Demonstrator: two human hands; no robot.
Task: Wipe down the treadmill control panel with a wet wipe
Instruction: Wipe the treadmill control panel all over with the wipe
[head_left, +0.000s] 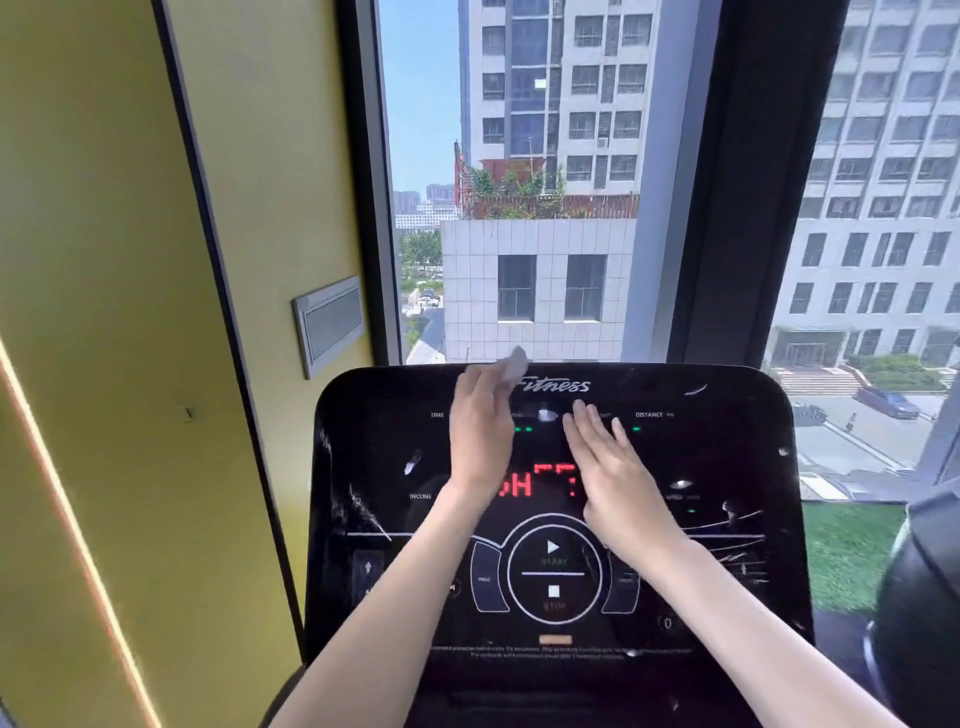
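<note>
Panel (727, 447) stands tilted up in front of me below the window (519, 182), its black face streaked and smeared, with red digits (519, 486) lit between my wrists. My left hand (480, 431) stands on edge at the top middle and pinches the wipe (511, 366), which pokes past my fingertips over the panel's upper rim, probably so I can draw it across the face. My right hand (608, 467) lies flat just beside the left, fingers straight and holding nothing, likely to steady me.
</note>
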